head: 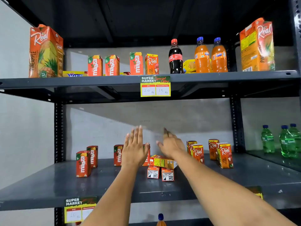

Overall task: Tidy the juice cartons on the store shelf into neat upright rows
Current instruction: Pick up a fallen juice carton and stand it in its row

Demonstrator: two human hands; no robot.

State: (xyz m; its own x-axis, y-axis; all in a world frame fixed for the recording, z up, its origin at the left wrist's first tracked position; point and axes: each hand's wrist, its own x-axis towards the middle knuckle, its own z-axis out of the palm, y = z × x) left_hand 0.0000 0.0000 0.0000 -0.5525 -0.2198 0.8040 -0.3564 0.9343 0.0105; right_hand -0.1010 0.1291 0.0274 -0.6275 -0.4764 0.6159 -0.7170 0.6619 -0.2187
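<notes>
Dark grey metal shelving point(48, 181) fills the frame, with a yellow "Super Market" price tag point(79, 208) seen at lower left on the near edge of the lower shelf. Two bare forearms are extended from the bottom of the frame over that shelf. Just beyond them, at lower centre, two small cartons point(160, 173) lie tipped with their bases facing out, and a third carton point(162, 161) lies flat across them. The left hand point(135, 149) is held flat with fingers spread wide, empty, in front of upright Maaza cartons point(118, 154). The right hand point(171, 145), blurred, is open above the fallen carton, nothing gripped. More Maaza cartons point(86, 161) stand at left; Real litchi cartons point(211, 153) stand at right. Green Sprite bottles point(283, 141) are seen far right. On the upper shelf, large Real pineapple cartons point(44, 52) flank Maaza cartons, a cola bottle point(175, 57) and Fanta bottles point(210, 56).
</notes>
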